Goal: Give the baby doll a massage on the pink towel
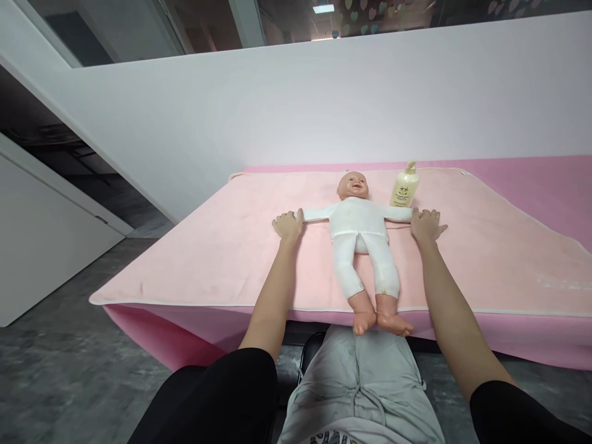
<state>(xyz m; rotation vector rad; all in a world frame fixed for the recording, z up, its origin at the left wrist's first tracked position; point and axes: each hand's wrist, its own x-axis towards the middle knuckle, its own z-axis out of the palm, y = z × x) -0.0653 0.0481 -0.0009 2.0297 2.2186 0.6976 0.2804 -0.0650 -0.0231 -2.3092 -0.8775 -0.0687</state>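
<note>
A baby doll (361, 237) in white clothes lies on its back on a pink towel (222, 246), arms stretched out to both sides, bare feet hanging over the front edge. My left hand (287, 225) is closed round the end of the doll's arm on the left. My right hand (426, 224) lies over the end of the other arm, its fingers partly spread; whether it grips the doll's hand I cannot make out. A pale yellow lotion bottle (404, 186) stands right beside the doll's head.
The towel covers a pink-draped table (546, 185) set against a white wall. I sit at its front edge, knees below the doll's feet. Grey floor and a white cabinet (41, 246) lie to the left.
</note>
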